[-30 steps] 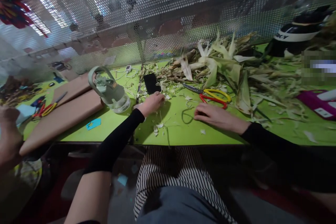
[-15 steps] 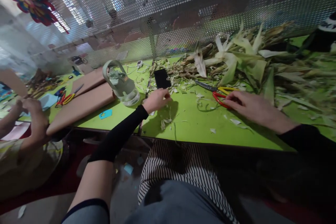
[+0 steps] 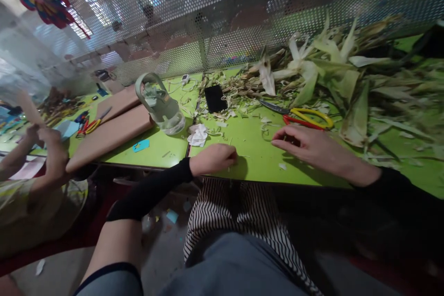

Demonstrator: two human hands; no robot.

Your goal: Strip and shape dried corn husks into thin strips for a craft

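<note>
My left hand (image 3: 214,159) is closed low over the front edge of the green table, its fingertips pressed together; whatever they may hold is too small to make out. To the right, my right hand (image 3: 308,149) hovers just above the table with loosely curled fingers and a gap between thumb and fingers, nothing visible in it. Scissors (image 3: 305,119) with one red and one yellow handle lie just beyond it, apart from the fingers. A curled green strip (image 3: 266,132) is near its fingertips. Behind my left hand sits a crumpled white tissue (image 3: 198,135).
A pile of corn husks (image 3: 333,69) covers the back right. A black phone (image 3: 215,99) lies among scraps. At left stand a clear handled bottle (image 3: 164,108), brown paper packages (image 3: 114,138) and a blue tag (image 3: 140,145). A co-worker's hands (image 3: 48,141) are at far left.
My right hand has let go of the scissors and come nearer the table's front edge. My left hand has moved toward me and right, uncovering the tissue.
</note>
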